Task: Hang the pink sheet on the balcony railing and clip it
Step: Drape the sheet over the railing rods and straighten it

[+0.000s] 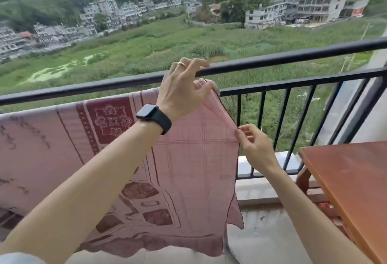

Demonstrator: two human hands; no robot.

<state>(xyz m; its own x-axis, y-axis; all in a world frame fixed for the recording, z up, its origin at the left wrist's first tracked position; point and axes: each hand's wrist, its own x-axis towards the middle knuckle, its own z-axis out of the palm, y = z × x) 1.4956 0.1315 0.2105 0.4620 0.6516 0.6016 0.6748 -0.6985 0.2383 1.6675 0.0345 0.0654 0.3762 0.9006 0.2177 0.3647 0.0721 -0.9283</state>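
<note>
The pink sheet (188,154), patterned with dark red squares and flowers, hangs over the lower bar of the black balcony railing (293,58) and drapes toward me. My left hand (184,89), with a black watch and a ring, pinches the sheet's top right corner at the lower bar, its other fingers spread up by the top rail. My right hand (255,144) pinches the sheet's right edge lower down, pulling it taut. No clip is in view.
A reddish-brown wooden table (351,182) stands at the right, close to the railing. A pale ledge (263,188) runs under the railing bars. Beyond lie green fields and grey buildings. The floor below the sheet is light grey.
</note>
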